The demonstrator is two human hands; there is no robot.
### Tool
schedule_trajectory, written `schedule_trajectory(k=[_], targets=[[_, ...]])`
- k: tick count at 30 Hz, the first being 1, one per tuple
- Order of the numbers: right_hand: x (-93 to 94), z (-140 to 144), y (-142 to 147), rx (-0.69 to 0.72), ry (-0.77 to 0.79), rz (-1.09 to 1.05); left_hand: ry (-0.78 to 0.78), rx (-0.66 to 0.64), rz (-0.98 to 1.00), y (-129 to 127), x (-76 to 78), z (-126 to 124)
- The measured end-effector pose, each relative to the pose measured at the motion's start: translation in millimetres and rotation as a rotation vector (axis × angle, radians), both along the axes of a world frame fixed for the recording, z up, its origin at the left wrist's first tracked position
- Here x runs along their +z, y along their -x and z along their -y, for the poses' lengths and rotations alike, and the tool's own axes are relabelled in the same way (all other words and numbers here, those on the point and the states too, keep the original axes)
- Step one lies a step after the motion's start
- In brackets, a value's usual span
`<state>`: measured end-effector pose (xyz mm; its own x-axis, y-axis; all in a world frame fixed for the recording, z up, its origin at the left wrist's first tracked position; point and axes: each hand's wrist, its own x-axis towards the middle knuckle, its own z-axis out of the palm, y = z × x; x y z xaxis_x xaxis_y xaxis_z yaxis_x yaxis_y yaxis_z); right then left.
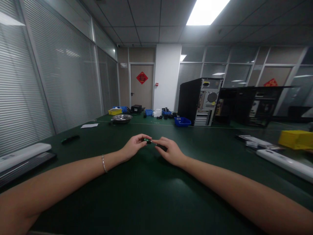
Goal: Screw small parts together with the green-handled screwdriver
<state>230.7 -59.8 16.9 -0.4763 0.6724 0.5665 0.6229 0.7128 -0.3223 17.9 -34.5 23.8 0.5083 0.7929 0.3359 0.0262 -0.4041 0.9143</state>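
Broadly, a dark green table (151,195) fills the lower field, both bare forearms stretched across it toward the middle. At the far edge an open black computer case (199,101) stands upright, a second dark chassis (254,104) just to its right. White long keyboard-like units lie at left (23,155) and right (286,163); a yellow bin (297,138) sits near the right one. Further back: blue tray (182,121) beside the case, metal bowl (121,118), yellow tray (115,111), sheet of paper (89,125). Left hand (133,147), bracelet on wrist, pinches a small green part (147,140) between fingertips, held just above the table centre. Right hand (170,151) is closed around a black-handled screwdriver (160,146), its thin shaft pointing left and meeting the green part. Part detail too small to resolve
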Motion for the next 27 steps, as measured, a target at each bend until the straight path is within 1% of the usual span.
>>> schedule_trajectory(k=[3,7,12,15,23,27], targets=[[1.5,2.5,0.5,-0.006,-0.003,0.031,-0.046,0.007,-0.031,-0.6,1.4,0.3],[2.5,4.6,0.2,-0.011,-0.009,0.054,-0.138,0.024,-0.073,0.3,-1.6,-2.5],[1.6,4.1,-0.9,0.016,-0.02,0.044,-0.157,0.056,-0.13,2.4,-3.3,-3.1],[1.2,3.6,-0.4,0.05,-0.012,0.01,-0.132,0.053,-0.098,2.4,-3.2,-3.1],[2.1,3.5,1.5,0.089,-0.038,-0.033,0.046,0.051,0.035,-3.8,-3.5,-3.3],[0.3,1.4,1.2,0.075,-0.044,-0.051,0.03,0.034,0.046,-3.5,-5.2,-6.8]])
